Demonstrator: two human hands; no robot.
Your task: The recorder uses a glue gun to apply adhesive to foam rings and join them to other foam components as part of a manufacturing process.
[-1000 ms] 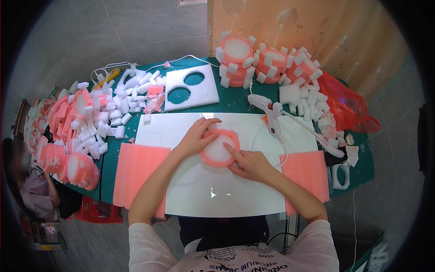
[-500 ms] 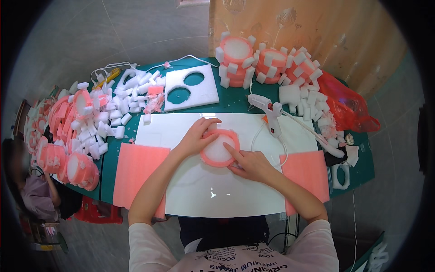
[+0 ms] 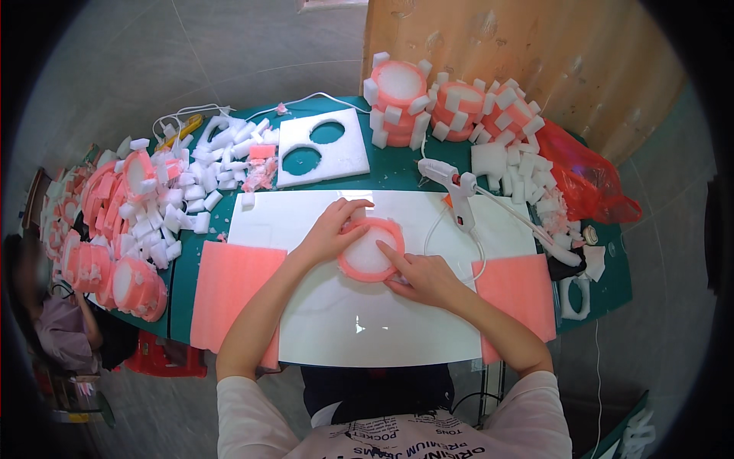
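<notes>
A round foam piece, white in the middle with a pink ring around it, is between my hands over the white board. My left hand grips its upper left side, thumb across the ring and fingers around the far edge. From the lower right, my right hand holds it too; the index fingertip rests on top near the ring's inner edge, and the thumb is at the near right side. What lies under the disc is hidden.
A white glue gun with its cable lies at the board's back right. Pink foam sheets flank the white board. White foam blocks and pink rings crowd the left; block-studded foam stacks stand behind. A red bag lies right.
My hands and the round foam piece look unmoved. Behind the table, the curtain's left edge has shifted slightly to the right.
</notes>
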